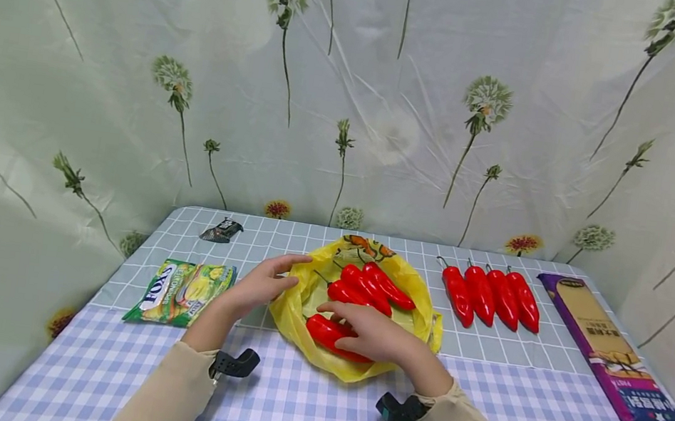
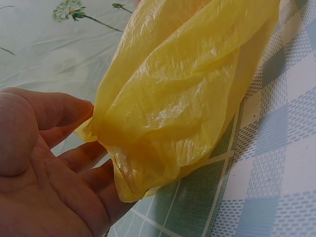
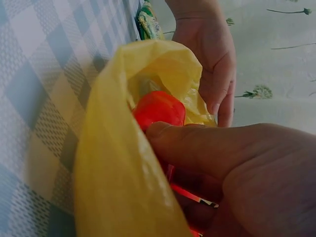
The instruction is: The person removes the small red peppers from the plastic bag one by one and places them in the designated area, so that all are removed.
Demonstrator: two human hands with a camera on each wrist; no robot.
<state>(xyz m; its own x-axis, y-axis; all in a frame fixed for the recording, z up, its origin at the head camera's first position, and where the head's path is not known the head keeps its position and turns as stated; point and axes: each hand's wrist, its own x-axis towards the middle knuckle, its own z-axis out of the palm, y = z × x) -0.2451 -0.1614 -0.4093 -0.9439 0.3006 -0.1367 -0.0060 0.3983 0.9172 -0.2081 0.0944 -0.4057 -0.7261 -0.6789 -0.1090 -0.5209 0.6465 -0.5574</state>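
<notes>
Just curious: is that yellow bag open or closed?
Open. The yellow bag lies spread on the table, mouth wide, with red peppers visible inside.

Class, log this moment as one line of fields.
left hand: holds yellow bag rim | right hand: grips red pepper inside bag | four peppers: on table, right of bag

The bag lies on the bench between the hands, with peppers in it. Four more peppers lie right of the right hand; a candy packet lies left of the left hand.
</notes>
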